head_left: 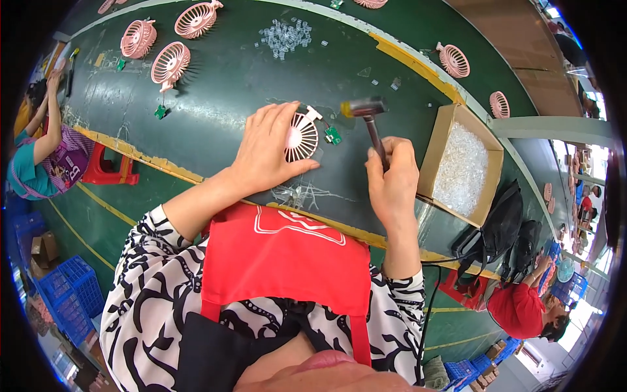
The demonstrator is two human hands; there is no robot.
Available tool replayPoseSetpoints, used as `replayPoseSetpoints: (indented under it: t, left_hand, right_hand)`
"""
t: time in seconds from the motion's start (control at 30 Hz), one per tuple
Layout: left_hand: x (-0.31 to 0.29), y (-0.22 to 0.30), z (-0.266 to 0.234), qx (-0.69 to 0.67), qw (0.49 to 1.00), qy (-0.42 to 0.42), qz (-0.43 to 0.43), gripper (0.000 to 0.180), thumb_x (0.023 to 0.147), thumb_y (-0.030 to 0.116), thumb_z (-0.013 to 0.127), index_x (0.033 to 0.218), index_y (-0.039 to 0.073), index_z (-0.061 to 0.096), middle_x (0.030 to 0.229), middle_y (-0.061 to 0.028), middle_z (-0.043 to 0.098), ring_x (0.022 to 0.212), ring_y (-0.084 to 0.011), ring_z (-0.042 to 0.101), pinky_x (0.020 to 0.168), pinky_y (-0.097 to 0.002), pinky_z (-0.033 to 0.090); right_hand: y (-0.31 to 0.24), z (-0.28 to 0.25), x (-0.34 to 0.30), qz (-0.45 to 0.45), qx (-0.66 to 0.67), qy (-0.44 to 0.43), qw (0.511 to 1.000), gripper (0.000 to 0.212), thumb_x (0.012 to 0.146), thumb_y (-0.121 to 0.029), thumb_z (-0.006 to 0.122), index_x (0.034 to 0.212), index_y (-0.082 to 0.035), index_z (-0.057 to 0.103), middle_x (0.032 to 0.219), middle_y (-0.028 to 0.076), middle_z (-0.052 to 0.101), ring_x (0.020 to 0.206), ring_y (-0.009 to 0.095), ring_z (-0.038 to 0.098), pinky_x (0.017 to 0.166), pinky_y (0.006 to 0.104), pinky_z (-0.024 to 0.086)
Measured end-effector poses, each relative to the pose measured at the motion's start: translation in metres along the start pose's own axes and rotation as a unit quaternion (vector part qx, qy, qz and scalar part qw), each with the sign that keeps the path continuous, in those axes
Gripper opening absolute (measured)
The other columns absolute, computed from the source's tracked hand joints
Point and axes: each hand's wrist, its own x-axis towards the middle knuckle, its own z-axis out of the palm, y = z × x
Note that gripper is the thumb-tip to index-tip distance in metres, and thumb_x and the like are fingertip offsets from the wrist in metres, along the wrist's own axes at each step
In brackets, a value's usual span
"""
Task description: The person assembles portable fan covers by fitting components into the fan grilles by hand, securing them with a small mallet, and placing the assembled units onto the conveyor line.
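Observation:
My right hand (395, 176) is closed round the handle of a small hammer (372, 121), its head raised over the bench and yellow at one end. Under my left hand (268, 140) lies a pale pink fan housing (302, 137) with radial slats. The left fingers curve over its far left edge and the thumb lies along its near edge. A green circuit board (333, 135) hangs off the housing by a short wire and lies just to its right, left of the hammer. The left palm covers part of the housing.
Small clear plastic pieces (285, 38) are piled at the far side of the dark green bench (222, 78). Several pink fan housings (171, 64) lie far left. On the right stands a cardboard box (434, 147) of clear pieces, with a black bag (503, 222) beside it.

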Motion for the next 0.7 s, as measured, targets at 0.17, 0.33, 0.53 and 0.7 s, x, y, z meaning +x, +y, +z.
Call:
replayPoseSetpoints:
  t: [0.17,0.33,0.53,0.7]
  left_hand:
    - [-0.006,0.002,0.009,-0.012,0.999,0.009,-0.039,0.108,0.061,0.033,0.089,0.143,-0.004,0.03,0.127,-0.0177,0.054,0.121,-0.0377,0.047,0.103,-0.0486,0.034]
    - [-0.003,0.009,0.01,-0.026,0.999,0.002,-0.024,0.11,0.061,0.031,0.09,0.144,-0.005,0.028,0.129,-0.0166,0.053,0.121,-0.0362,0.047,0.103,-0.0485,0.033]
    - [-0.014,0.006,0.011,-0.018,0.999,0.004,-0.028,0.109,0.061,0.029,0.09,0.144,-0.005,0.027,0.131,-0.0163,0.053,0.121,-0.0358,0.046,0.104,-0.0481,0.033]
    - [-0.01,0.011,0.017,-0.032,0.999,0.004,-0.029,0.106,0.061,0.032,0.089,0.142,-0.003,0.031,0.128,-0.017,0.053,0.119,-0.0388,0.048,0.102,-0.0494,0.034]
  right_hand:
    - [-0.024,0.018,-0.006,-0.088,-0.021,-0.051,0.995,0.025,0.09,-0.006,0.063,0.113,0.001,0.057,0.084,0.02,0.064,0.069,0.038,0.065,0.061,0.0413,0.052]
    - [-0.024,0.009,-0.005,-0.067,-0.036,-0.079,0.994,0.025,0.09,-0.004,0.063,0.114,0.001,0.06,0.086,0.021,0.064,0.071,0.038,0.064,0.061,0.0412,0.052]
    - [-0.031,-0.021,-0.026,-0.058,0.241,0.144,0.958,0.02,0.097,-0.001,0.052,0.116,0.005,0.058,0.089,0.011,0.064,0.064,0.013,0.055,0.061,0.0261,0.048]
    - [-0.016,0.023,-0.028,-0.093,-0.101,-0.082,0.987,0.033,0.088,-0.006,0.064,0.12,-0.001,0.058,0.092,0.017,0.066,0.073,0.034,0.065,0.058,0.0425,0.051]
